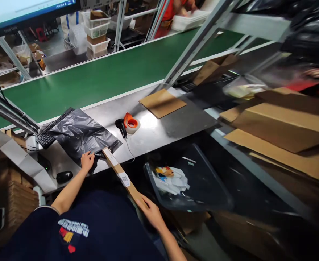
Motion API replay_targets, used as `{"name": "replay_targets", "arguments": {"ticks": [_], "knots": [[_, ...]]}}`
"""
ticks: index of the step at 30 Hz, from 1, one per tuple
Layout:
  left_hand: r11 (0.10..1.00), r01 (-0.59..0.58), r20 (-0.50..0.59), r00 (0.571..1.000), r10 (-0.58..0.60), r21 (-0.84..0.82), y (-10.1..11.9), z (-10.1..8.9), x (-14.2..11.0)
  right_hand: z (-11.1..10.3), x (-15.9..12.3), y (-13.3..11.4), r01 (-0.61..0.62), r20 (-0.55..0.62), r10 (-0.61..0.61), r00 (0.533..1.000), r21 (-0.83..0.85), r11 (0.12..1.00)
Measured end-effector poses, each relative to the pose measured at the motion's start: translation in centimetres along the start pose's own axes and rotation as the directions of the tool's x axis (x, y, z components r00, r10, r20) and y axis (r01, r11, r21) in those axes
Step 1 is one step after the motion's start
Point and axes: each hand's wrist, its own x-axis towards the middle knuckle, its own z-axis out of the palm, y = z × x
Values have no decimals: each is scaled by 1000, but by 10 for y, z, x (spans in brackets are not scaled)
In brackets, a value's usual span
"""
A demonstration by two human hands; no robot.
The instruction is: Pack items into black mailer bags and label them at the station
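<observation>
My right hand [150, 211] is wrapped around the near end of a long, narrow cardboard box [133, 191] with white labels, one bearing a barcode. The box's far end meets the near right edge of a black plastic mailing bag [80, 132] lying flat on the metal table; whether it is inside the bag's mouth I cannot tell. At that same edge, my left hand [87, 161] grips the bag with its fingers bent over the plastic. An orange tape dispenser [131, 123] and a black handheld scanner [120, 127] lie to the bag's right.
Partly under the bag is a keyboard [47, 139], near a black mouse [64, 177]. A cardboard sheet [162, 103] rests on the table. Below the front edge stands a dark bin [211, 192] with scraps. Behind runs a green conveyor [102, 76]; cartons [284, 123] stand right.
</observation>
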Motion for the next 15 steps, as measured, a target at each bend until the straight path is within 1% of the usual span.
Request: {"name": "replay_targets", "arguments": {"ticks": [3, 5, 8, 10, 12, 15], "knots": [[996, 73, -36, 996, -75, -57, 4, -5, 10, -4, 5, -5, 66, 42, -64, 997, -43, 997], [993, 73, -61, 995, -79, -94, 6, -11, 15, -8, 9, -10, 75, 68, -69, 995, -94, 993], [991, 21, -110, 993, -35, -129, 9, -22, 16, -15, 14, -21, 26, 76, -14, 997, -157, 987], [992, -15, -152, 988, -5, -129, 12, -28, 13, -21, 15, -32, 18, 91, -2, 996, -173, 985], [995, -69, -214, 975, 52, -75, 17, -33, 9, -25, 14, -45, 52, 110, -35, 993, -158, 986], [986, -144, -292, 943, 162, 79, 26, -37, 5, -33, 11, -64, 115, 145, -96, 985, -127, 985]]}}
